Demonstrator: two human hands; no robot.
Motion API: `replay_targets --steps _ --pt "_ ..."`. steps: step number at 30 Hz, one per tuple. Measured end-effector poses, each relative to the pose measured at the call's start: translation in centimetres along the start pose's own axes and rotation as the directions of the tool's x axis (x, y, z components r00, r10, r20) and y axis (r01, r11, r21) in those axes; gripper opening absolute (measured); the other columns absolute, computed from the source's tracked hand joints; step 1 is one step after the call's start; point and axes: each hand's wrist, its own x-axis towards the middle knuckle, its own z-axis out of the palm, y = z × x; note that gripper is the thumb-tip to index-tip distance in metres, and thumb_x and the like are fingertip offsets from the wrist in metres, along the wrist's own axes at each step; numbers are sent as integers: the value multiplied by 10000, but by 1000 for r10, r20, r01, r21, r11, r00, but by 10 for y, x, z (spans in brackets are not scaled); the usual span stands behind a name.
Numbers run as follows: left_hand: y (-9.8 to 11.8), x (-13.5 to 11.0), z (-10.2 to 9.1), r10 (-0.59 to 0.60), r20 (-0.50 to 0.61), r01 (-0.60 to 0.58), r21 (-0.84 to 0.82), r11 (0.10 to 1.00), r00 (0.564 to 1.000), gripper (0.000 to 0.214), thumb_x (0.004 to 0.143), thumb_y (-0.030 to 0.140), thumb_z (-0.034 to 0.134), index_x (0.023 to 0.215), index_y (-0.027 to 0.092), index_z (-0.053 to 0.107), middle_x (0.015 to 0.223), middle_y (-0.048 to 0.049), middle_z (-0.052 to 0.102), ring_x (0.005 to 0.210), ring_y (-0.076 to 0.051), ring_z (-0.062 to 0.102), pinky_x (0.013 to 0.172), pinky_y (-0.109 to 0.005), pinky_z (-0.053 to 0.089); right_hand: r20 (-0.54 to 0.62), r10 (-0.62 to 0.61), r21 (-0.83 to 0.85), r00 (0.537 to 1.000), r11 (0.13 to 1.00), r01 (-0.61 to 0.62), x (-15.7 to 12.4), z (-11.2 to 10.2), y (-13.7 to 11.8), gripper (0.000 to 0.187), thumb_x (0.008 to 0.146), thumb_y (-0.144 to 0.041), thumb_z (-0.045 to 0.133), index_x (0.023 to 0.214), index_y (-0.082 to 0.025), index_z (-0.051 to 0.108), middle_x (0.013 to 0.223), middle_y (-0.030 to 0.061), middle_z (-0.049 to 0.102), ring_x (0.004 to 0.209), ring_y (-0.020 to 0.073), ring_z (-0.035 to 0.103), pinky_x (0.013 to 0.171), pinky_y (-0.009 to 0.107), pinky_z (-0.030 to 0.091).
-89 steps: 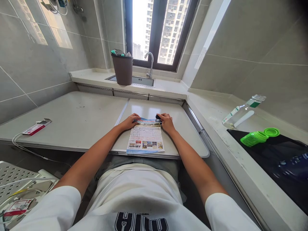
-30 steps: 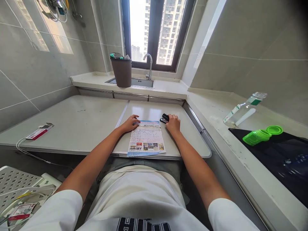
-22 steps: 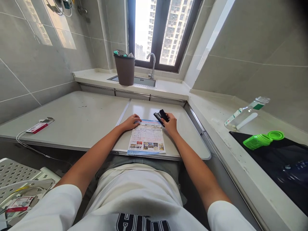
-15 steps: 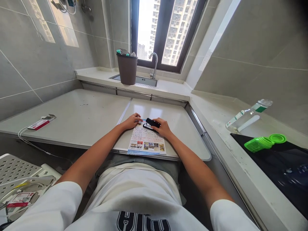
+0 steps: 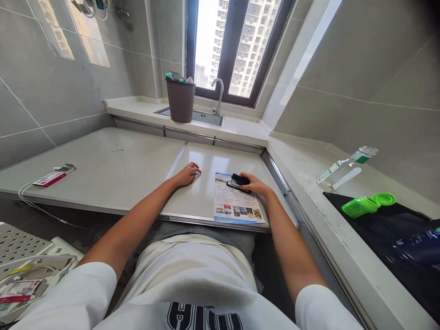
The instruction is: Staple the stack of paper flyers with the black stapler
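A printed leaflet (image 5: 235, 204) lies on the pale counter (image 5: 202, 160) in front of me, toward the right. My right hand (image 5: 253, 184) is closed round a black stapler (image 5: 238, 181) that rests on the leaflet's upper part. My left hand (image 5: 186, 174) lies on the bare counter left of the leaflet, its fingers loosely curled and holding nothing I can make out.
A brown bin (image 5: 180, 99) stands by the sink (image 5: 205, 117) and tap (image 5: 217, 94) under the window. A red-and-white card with a cable (image 5: 52, 175) lies far left. On the right are a clear bottle (image 5: 345, 165), a green stack of lids (image 5: 366, 205) and a black hob (image 5: 400, 233).
My right hand set the stapler on the leaflet and slid both to the right. My left hand came off the leaflet and now rests on the bare counter.
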Motion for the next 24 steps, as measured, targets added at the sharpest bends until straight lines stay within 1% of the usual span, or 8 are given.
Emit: replay_targets --steps 4,6,9,11,13,16,18,24 --pt "7 -1 -1 -11 -10 11 -2 1000 1000 392 922 142 563 1191 209 840 1374 -142 658 1258 -256 666 1238 -474 536 -77 33 5 997 999 -32 -23 -15 23 458 726 -519 790 1060 -225 681 990 28 719 934 254 648 848 345 513" --pt "10 -1 -3 -15 -9 15 1 1000 1000 388 904 135 570 1160 213 850 1364 -134 674 1261 -257 674 1233 -464 538 -215 84 -2 973 996 -86 -26 -18 30 402 835 -608 700 992 -238 686 965 42 729 905 249 659 818 337 524" --pt "12 0 -12 -99 -68 103 50 993 993 378 878 109 559 1051 241 868 1370 -88 717 1294 -250 677 1233 -412 531 -508 188 -37 841 970 -240 -22 -18 38 392 976 -576 484 778 -251 578 869 76 698 846 245 634 790 341 502" --pt "8 0 -21 -206 -157 222 93 971 966 395 875 95 540 1051 232 866 1413 -84 728 1344 -268 664 1257 -420 502 -622 243 -51 744 936 -348 -18 -18 44 358 956 -486 511 675 -267 479 758 76 640 804 248 594 780 351 465" --pt "0 -2 -30 -315 -236 350 124 928 919 406 864 106 568 1142 191 852 1465 -145 709 1405 -340 632 1288 -511 458 -663 286 -64 691 899 -434 -16 -17 50 335 866 -387 609 602 -276 434 658 54 582 749 243 558 751 351 421" --pt "-11 -5 -35 -462 -299 522 164 837 835 377 827 185 671 1167 155 831 1385 -246 722 1405 -483 599 1226 -677 445 -647 313 -96 696 871 -481 -17 -16 56 296 774 -277 655 555 -267 456 621 31 576 706 226 546 714 331 373" --pt "-16 -7 -34 -510 -306 576 186 796 804 348 824 248 700 1143 184 825 1291 -236 753 1376 -498 602 1188 -684 460 -632 316 -117 708 864 -490 -17 -15 58 282 768 -249 652 554 -262 469 627 25 588 698 219 549 696 322 352" --pt "-16 -6 -28 -539 -286 602 220 768 792 366 837 283 703 1179 207 809 1302 -214 757 1370 -471 605 1186 -627 462 -618 315 -160 720 847 -507 -16 -14 60 294 794 -241 640 569 -260 453 637 22 590 692 208 538 671 314 319"
